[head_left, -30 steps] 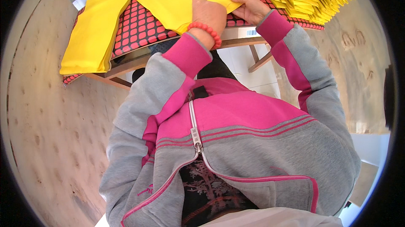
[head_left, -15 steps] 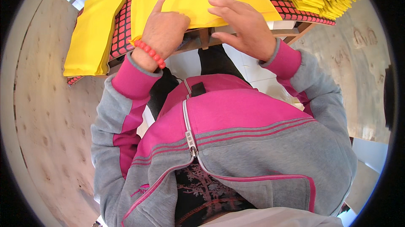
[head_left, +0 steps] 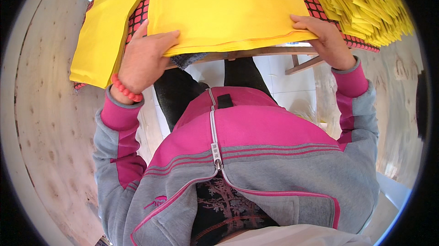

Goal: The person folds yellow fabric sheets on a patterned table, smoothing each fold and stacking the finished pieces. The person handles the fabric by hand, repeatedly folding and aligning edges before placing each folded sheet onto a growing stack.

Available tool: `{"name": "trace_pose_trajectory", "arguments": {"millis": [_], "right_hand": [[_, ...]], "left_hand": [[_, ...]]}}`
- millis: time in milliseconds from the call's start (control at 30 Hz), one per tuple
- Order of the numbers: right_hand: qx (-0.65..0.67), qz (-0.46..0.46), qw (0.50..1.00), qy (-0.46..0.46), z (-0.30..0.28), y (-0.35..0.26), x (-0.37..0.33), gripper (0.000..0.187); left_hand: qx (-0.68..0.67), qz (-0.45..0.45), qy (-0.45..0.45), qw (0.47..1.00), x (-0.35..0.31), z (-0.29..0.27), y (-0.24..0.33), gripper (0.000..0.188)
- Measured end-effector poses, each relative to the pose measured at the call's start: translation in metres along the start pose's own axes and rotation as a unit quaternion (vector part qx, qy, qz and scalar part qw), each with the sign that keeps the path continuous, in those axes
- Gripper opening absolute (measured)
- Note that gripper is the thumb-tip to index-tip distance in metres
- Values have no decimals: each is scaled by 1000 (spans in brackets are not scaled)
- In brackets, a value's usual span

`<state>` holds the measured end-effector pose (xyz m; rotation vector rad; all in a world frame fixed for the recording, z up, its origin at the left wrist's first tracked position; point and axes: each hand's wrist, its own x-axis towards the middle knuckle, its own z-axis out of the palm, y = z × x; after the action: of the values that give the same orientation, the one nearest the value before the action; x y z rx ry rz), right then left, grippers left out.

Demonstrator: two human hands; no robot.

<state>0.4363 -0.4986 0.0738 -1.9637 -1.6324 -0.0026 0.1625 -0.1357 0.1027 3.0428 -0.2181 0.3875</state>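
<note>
**Wide yellow sheet (head_left: 228, 8) mid-table, a hand at each near corner**

Left to right:
- Narrow yellow stack (head_left: 103, 31) lies on the red-and-black table (head_left: 313, 0), just beside the sheet; a strip of tabletop shows between.
- Left hand (head_left: 142, 56), red bead bracelet (head_left: 125, 91) on wrist, is at the sheet's near left corner and covers it. Fingers spread; can't tell if any grip. Wrist overlaps the narrow stack's near corner in view; contact unclear.
- Sheet spans between the hands, near edge along the table's near edge; top cut off by the view.
- Right hand (head_left: 327, 40) blocks the near right corner: fingertips on top, thumb side low. Can't tell if it pinches.
- Yellow pile (head_left: 361, 5) sits just beyond, right end of table.

Counts: 2 hands, 1 bracelet, 1 wide sheet (layers unclear), 1 narrow stack, 1 pile, its pieces too many to count.
</note>
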Motion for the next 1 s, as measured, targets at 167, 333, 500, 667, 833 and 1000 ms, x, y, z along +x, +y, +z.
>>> {"name": "trace_pose_trajectory", "arguments": {"millis": [167, 333, 500, 667, 833, 1000], "right_hand": [[150, 86, 981, -90, -26, 17, 14, 30], [236, 200, 950, -41, -27, 33, 21, 30], [326, 208, 922, 21, -17, 34, 24, 41], [266, 136, 952, 58, -8, 37, 36, 38], [166, 140, 965, 145, 13, 49, 42, 33], [-64, 152, 964, 209, 27, 51, 52, 26]], "left_hand": [[-202, -82, -35, 975, -14, 2, -33, 34], [-403, -192, -17, 894, -11, 10, -52, 31], [-476, -256, 81, 838, 2, 21, -52, 33], [-428, -268, 169, 847, 22, 41, -58, 30], [-216, -263, 197, 919, 29, 53, -58, 21], [-119, -269, 232, 927, 33, 54, -45, 16]]}}
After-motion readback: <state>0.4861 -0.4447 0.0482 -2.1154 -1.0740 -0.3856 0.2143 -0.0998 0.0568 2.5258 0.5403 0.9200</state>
